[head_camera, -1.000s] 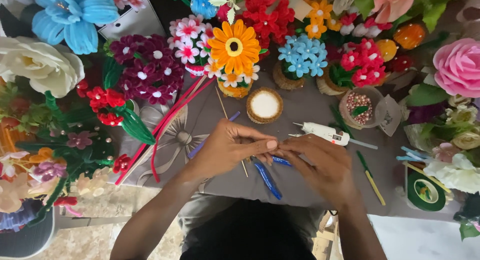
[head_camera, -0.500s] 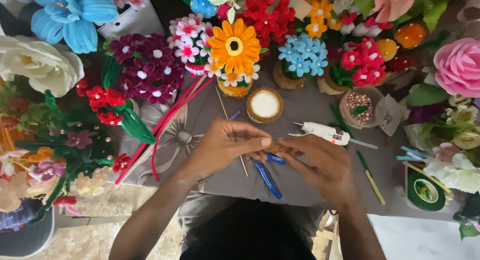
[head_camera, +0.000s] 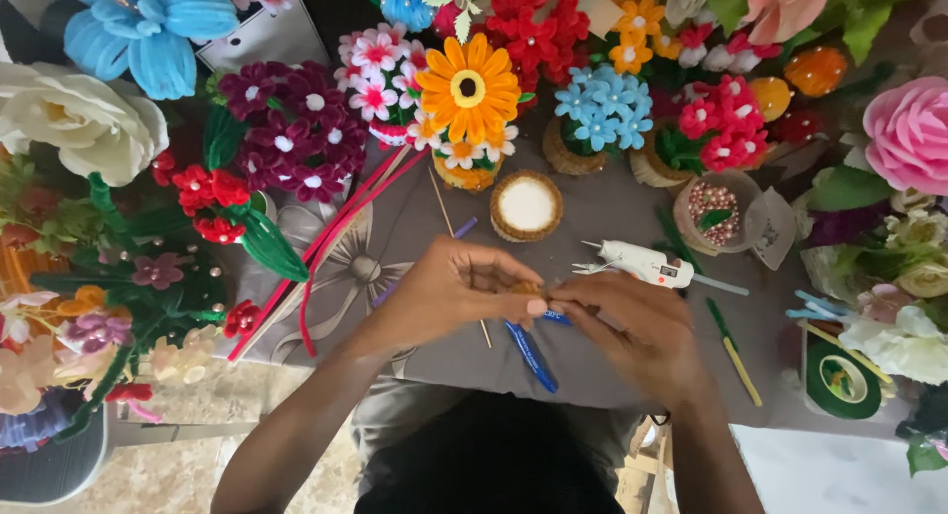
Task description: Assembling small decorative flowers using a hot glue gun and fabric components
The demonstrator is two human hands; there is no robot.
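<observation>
- Blue pipe cleaner lies on the grey cloth, its upper end running up between the two hands at the middle of the table.
- Left hand is curled nearly shut, thumb and fingertips pinching a small brownish piece where the hands meet (too small to tell what it is).
- Right hand is also closed down to a pinch, fingertips pressed against the same spot; the blue stem seems to pass under them.
- To do this well, I judge: keep the pinch tight and close to the joint, turn with the fingertips only, and hold the work low over the cloth so nothing springs loose.
- Glue gun rests just beyond the right hand, nozzle pointing left (mind the tip).
- Red stems lie well off to the left, and a round cork-rimmed dish sits beyond the hands.
</observation>
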